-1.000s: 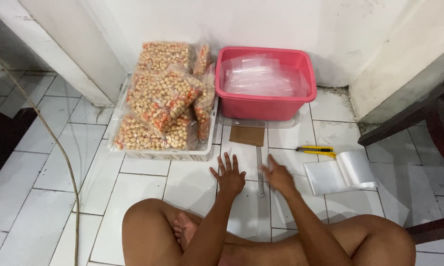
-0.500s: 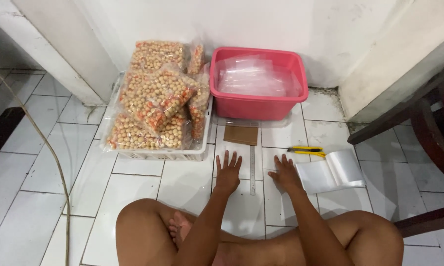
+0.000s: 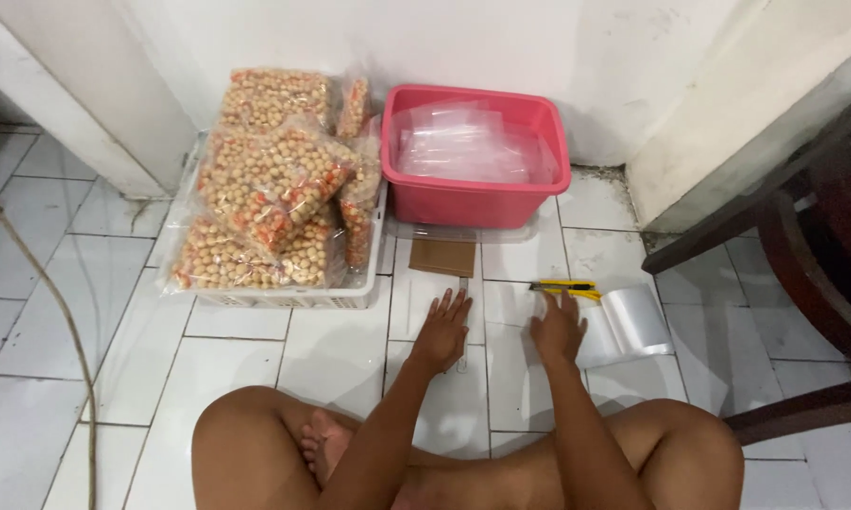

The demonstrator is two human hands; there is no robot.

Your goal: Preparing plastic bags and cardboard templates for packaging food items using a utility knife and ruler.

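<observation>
I sit cross-legged on a white tiled floor. My left hand (image 3: pixel 441 331) lies flat on the tiles with fingers spread, next to a thin metal strip (image 3: pixel 463 321). My right hand (image 3: pixel 558 329) rests palm down, fingers apart, its fingertips close to a yellow utility knife (image 3: pixel 565 287) and touching the edge of a stack of clear plastic bags (image 3: pixel 626 326). A brown cardboard piece (image 3: pixel 442 257) lies just beyond my left hand. Neither hand holds anything.
A pink plastic tub (image 3: pixel 482 200) with clear bags inside stands against the wall. Left of it, a white basket (image 3: pixel 284 298) is piled with bags of round snacks (image 3: pixel 270 184). Dark wooden furniture (image 3: pixel 803 283) stands at right. A cord (image 3: pixel 62 312) runs along the left floor.
Both hands have slid slightly right on the floor; my right hand has reached toward the yellow knife and the clear bags. The view has shifted a little.
</observation>
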